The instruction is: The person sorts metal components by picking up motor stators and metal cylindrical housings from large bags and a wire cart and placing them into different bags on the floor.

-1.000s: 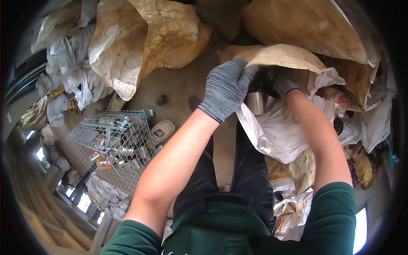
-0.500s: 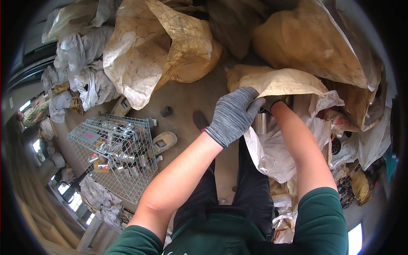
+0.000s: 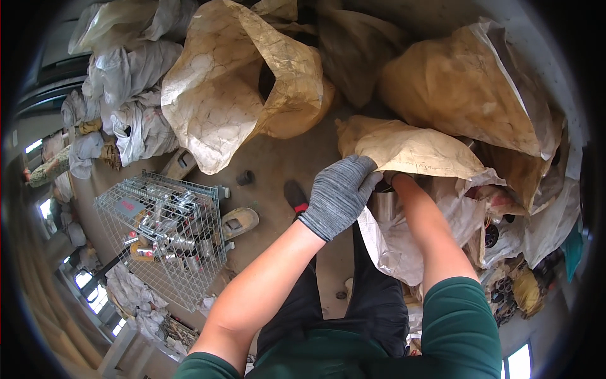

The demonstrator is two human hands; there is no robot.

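Lowered since before, the gloved left hand (image 3: 339, 192) grips the tan sack (image 3: 410, 148) rim; right hand hidden inside.

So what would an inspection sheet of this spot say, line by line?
Surface: bare concrete floor, dusty, with a small dark round part lying on it.
Job's things: tan sack with its mouth held up; white sack under it; a shiny metal can shows in the opening.
Clutter: wire basket full of metal parts; more tan and grey sacks heaped around.
Hands: left hand, in a grey glove, grips the tan sack's edge; right hand is out of sight inside the sack, only the forearm shows.
Cables: nothing seen.
Surroundings: the person's shoes; more scrap at the right.
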